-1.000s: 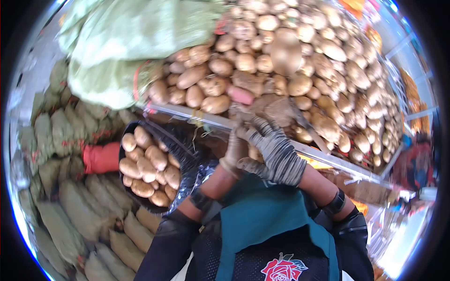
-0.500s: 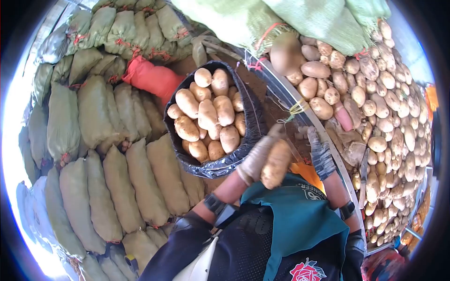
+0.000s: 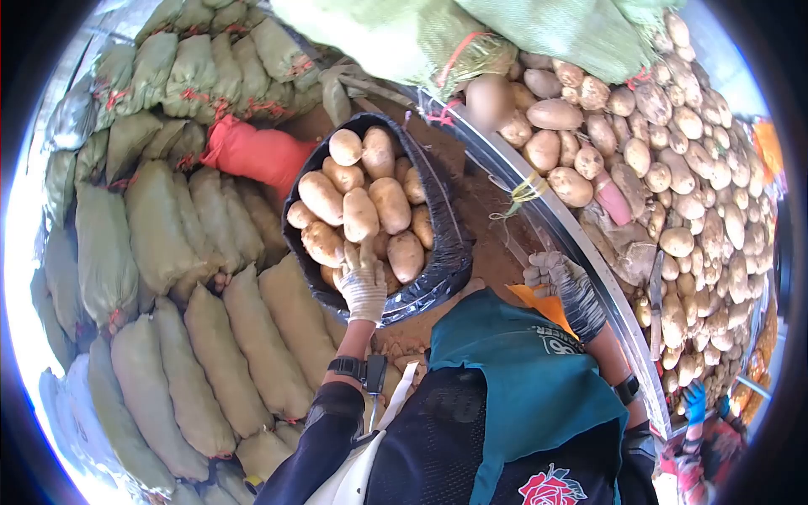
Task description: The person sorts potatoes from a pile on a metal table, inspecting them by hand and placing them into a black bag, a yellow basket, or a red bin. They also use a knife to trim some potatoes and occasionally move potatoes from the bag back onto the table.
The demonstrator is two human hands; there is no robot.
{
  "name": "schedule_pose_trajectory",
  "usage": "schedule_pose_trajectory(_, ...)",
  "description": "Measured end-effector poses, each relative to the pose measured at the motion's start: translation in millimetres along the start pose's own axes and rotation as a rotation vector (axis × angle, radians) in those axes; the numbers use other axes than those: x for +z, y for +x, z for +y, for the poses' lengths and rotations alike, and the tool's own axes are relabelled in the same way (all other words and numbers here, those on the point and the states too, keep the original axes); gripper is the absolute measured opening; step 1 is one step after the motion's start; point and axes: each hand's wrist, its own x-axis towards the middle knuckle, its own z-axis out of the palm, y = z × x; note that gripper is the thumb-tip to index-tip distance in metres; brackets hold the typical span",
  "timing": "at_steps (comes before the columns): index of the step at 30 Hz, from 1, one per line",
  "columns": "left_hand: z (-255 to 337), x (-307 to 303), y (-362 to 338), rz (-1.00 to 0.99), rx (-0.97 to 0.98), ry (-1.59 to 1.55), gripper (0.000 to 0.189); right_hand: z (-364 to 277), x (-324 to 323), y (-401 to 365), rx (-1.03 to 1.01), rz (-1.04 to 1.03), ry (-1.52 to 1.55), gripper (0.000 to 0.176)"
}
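Note:
My left hand (image 3: 364, 284), in a pale work glove, reaches over the near side of a basket (image 3: 450, 273) lined with black plastic. Its fingers are stretched out against the potatoes (image 3: 360, 215) heaped inside; the potatoes under the palm are hidden. Beside the curved metal edge (image 3: 581, 261), my right hand (image 3: 566, 286) has its gloved fingers curled in loosely, with nothing visible in them. An orange piece (image 3: 545, 310) lies just below that hand.
Filled sacks (image 3: 215, 366) are stacked along the left, near a red sack (image 3: 257, 153). Beyond the metal edge lies a large potato pile (image 3: 673, 202) with a knife (image 3: 656, 303) on it. Green sacks (image 3: 555, 42) lie at the top. Another person's blue-gloved hand (image 3: 694, 402) shows lower right.
My left hand has moved left from beside the basket into it; the potato it carried is no longer visible in the hand. My right hand's fingers have curled in. A blue-gloved hand has appeared.

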Motion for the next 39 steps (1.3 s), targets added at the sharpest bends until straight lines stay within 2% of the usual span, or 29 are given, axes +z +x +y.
schedule_pose_trajectory(1,4.0,-3.0,1.6,0.023,-0.032,-0.084,0.055,2.3,-4.1,-1.9,0.024,0.039,0.009,0.037)
schedule_pose_trajectory(2,9.9,-5.3,4.0,0.003,-0.076,-0.029,0.056,6.1,-8.0,-2.3,0.054,0.083,-0.013,0.036)
schedule_pose_trajectory(3,9.4,4.0,5.2,0.113,-0.064,0.028,0.051,12.8,-11.4,-4.7,-0.001,0.06,0.001,0.035)
schedule_pose_trajectory(4,4.5,12.8,8.1,-0.015,-0.216,0.014,0.043,19.8,-17.9,-9.0,-0.057,0.057,0.004,0.035)
schedule_pose_trajectory(6,-55.3,57.6,-0.1,-0.242,-0.212,0.11,0.084,36.8,-33.1,-10.3,-0.08,-0.017,0.037,0.036)
schedule_pose_trajectory(7,-52.2,57.0,4.3,-0.302,-0.202,0.16,0.082,36.8,-37.5,-9.1,-0.071,-0.07,0.05,0.036)
schedule_pose_trajectory(8,-47.0,56.9,4.6,-0.305,-0.202,0.183,0.08,35.5,-33.4,-12.6,-0.028,-0.006,0.049,0.034)
schedule_pose_trajectory(9,-38.6,49.1,4.8,-0.301,-0.212,0.204,0.078,56.1,-41.2,-4.9,-0.17,-0.166,0.366,0.028)
schedule_pose_trajectory(12,-15.6,29.7,17.2,-0.269,-0.222,0.25,0.072,51.2,-48.5,-13.5,-0.174,0.081,0.085,0.022)
schedule_pose_trajectory(14,7.8,13.8,25.2,-0.173,-0.195,0.269,0.069,35.0,-59.1,-36.7,-0.157,0.049,-0.117,0.034)
schedule_pose_trajectory(15,24.8,5.3,27.0,-0.099,-0.15,0.256,0.067,42.5,-72.1,-43.6,-0.173,0.089,-0.098,0.034)
schedule_pose_trajectory(16,47.3,-2.3,28.0,-0.012,-0.074,0.217,0.065,45.2,-85.6,-52.8,-0.271,0.057,-0.056,0.034)
schedule_pose_trajectory(18,100.1,-20.0,19.1,0.143,0.177,0.062,0.062,40.3,-111.8,-88.6,-0.346,0.159,-0.19,0.04)
schedule_pose_trajectory(20,164.8,-35.3,4.8,0.214,0.444,-0.129,0.058,41.7,-135.0,-123.1,-0.32,0.253,-0.144,0.04)
schedule_pose_trajectory(23,276.9,-38.5,-9.8,0.177,0.766,-0.419,0.054,50.0,-166.0,-168.6,-0.277,0.389,-0.087,0.038)
schedule_pose_trajectory(24,314.4,-36.1,-8.5,0.215,0.919,-0.477,0.052,59.0,-175.7,-178.7,-0.303,0.406,0.027,0.037)
schedule_pose_trajectory(25,347.5,-34.0,-15.3,0.089,0.943,-0.629,0.052,67.2,-184.7,-189.5,-0.328,0.419,0.143,0.036)
schedule_pose_trajectory(26,380.4,-39.9,-21.5,0.052,1.082,-0.596,0.053,72.4,-196.3,-201.0,-0.289,0.375,0.214,0.034)
schedule_pose_trajectory(27,408.5,-37.8,-23.2,0.048,1.09,-0.588,0.053,78.8,-206.3,-210.6,-0.291,0.376,0.225,0.034)
schedule_pose_trajectory(29,450.5,-28.0,-29.2,0.022,1.285,-0.494,0.055,91.6,-225.2,-227.3,-0.356,0.54,0.059,0.033)
schedule_pose_trajectory(30,461.8,-24.5,-33.0,0.018,1.288,-0.482,0.055,88.0,-233.6,-241.0,-0.385,0.554,0.127,0.033)
schedule_pose_trajectory(31,471.9,-20.6,-36.0,-0.083,1.263,-0.32,0.056,87.5,-246.4,-253.9,-0.385,0.637,0.035,0.033)
schedule_pose_trajectory(32,479.7,-16.3,-39.4,-0.182,1.231,-0.159,0.057,94.2,-260.8,-261.4,-0.403,0.709,0.112,0.032)
schedule_pose_trajectory(33,480.4,-11.5,-40.9,-0.185,1.231,-0.147,0.057,103.8,-275.9,-267.9,-0.418,0.779,0.189,0.03)
schedule_pose_trajectory(35,472.3,-7.2,-35.5,-0.178,1.217,-0.27,0.06,124.0,-311.2,-278.8,-0.401,1.09,-0.088,0.029)
schedule_pose_trajectory(37,475.1,-9.3,-36.8,-0.175,1.179,-0.24,0.061,115.9,-334.0,-291.9,-0.38,1.357,-0.269,0.03)
schedule_pose_trajectory(39,473.9,-10.3,-38.1,-0.222,1.136,-0.167,0.063,116.8,-355.5,-295.3,-0.378,1.48,-0.436,0.031)
